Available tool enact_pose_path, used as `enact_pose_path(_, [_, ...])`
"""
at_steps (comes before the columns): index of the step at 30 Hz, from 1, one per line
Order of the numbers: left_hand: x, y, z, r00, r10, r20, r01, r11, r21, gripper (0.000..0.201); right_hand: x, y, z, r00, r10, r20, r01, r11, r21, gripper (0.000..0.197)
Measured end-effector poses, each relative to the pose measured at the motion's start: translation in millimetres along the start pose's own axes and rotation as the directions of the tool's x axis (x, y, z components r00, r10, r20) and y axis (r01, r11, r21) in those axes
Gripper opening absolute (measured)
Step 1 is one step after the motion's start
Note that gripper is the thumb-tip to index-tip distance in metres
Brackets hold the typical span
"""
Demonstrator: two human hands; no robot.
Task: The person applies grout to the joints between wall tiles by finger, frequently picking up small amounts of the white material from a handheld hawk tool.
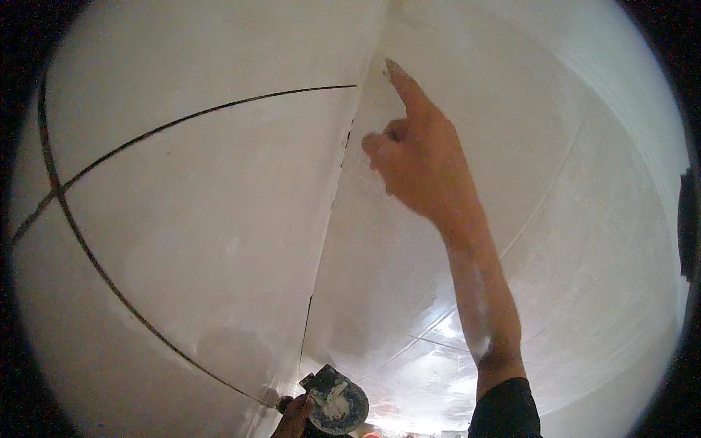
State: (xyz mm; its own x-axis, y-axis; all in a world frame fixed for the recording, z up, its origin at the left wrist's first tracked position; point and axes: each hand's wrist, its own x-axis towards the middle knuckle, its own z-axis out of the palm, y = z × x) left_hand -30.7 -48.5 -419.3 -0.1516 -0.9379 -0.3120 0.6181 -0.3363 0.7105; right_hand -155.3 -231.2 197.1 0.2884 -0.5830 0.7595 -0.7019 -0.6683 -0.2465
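Note:
My right hand (420, 157) is raised against the tiled surface, its index finger stretched up and the other fingers curled in. Pale smears show on that fingertip, beside the upper part of the corner seam (321, 241) where two tiled faces meet. Dark gaps break the seam in places; elsewhere it looks pale and filled. At the bottom edge, my left hand (294, 417) grips a dark, rounded pan-like holder (337, 403) smeared with whitish paste. Most of that hand is cut off by the frame.
On the left tiled face (219, 190), two wide dark joints cross near the edge. The glossy right face (540, 146) has thin pale joints and bright reflections low down. A dark object (686, 226) shows at the far right rim.

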Motion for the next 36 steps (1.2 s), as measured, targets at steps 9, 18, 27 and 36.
enact_pose_path(9, [9.0,-14.5,-19.1,0.991,-0.058,-0.119,0.082,0.975,0.207,0.032,-28.7,8.1,19.1,0.972,-0.004,0.234,-0.01,0.998,0.059,0.076])
enact_pose_path(18, [-10.6,10.1,8.9,0.993,-0.068,-0.093,0.089,0.966,0.242,0.032,-27.9,10.6,32.3,0.991,0.031,0.13,-0.021,0.997,-0.078,0.077])
enact_pose_path(27, [-17.1,18.4,13.8,0.995,0.037,-0.087,-0.003,0.933,0.361,0.027,-186.2,40.4,51.7,0.806,0.082,0.586,-0.196,0.972,0.133,0.061])
enact_pose_path(36, [-55.4,97.4,111.8,0.98,0.2,0.007,-0.164,0.781,0.602,0.033,-427.1,36.0,79.5,0.779,-0.016,0.626,-0.072,0.991,0.115,0.079])
